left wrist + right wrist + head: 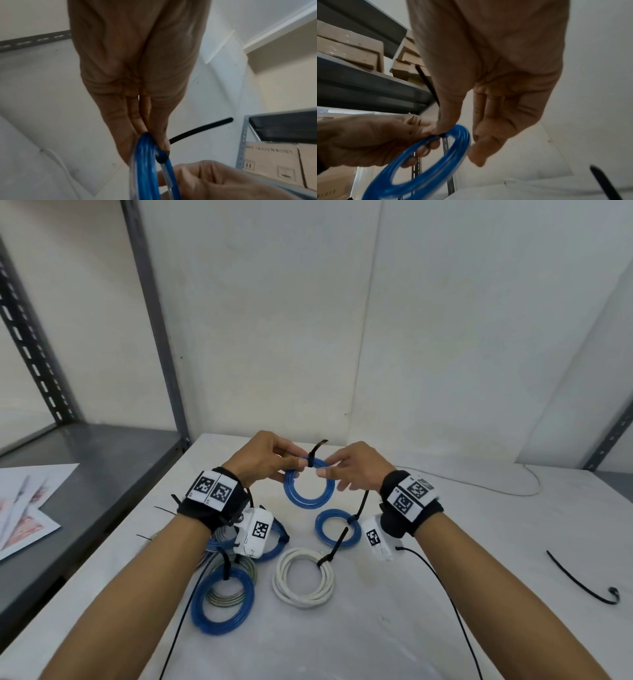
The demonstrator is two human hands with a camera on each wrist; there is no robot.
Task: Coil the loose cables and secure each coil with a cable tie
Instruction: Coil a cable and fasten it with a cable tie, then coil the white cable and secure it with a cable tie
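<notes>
I hold a small blue cable coil (301, 502) upright above the white table (411, 628). A black cable tie (311, 461) wraps its top, and the tie's tail sticks up free. My left hand (295, 462) pinches the coil's top just left of the tie. My right hand (326, 468) pinches the coil lightly just right of it, thumb in front, the other fingers relaxed. The left wrist view shows the left hand (150, 142) on the coil (145, 169) and the tie's tail (202, 129). In the right wrist view the thumb rests by the tie (426, 79) on the coil (460, 136).
Tied coils lie on the table below my hands: a blue one (337, 529), a white one (303, 578) and a blue-and-grey one (222, 601). A loose black tie (582, 580) lies at the right. A white cable (513, 489) runs along the back. Papers (27, 508) sit on the grey shelf at the left.
</notes>
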